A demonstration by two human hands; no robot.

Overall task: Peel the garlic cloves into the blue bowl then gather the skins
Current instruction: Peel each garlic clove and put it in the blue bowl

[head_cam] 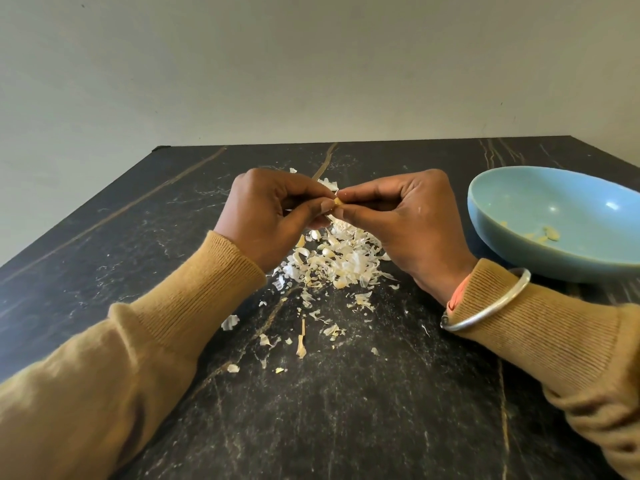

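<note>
A small garlic clove is pinched between the fingertips of both hands, held above the table. My left hand grips it from the left and my right hand from the right; most of the clove is hidden by the fingers. Below the hands lies a heap of pale garlic skins, with loose flakes scattered toward me. The blue bowl stands at the right, holding a few peeled cloves.
The dark marble table runs to a far edge at the pale wall. A dry stem piece lies among stray flakes near the middle. A metal bangle sits on my right wrist, close to the bowl's rim.
</note>
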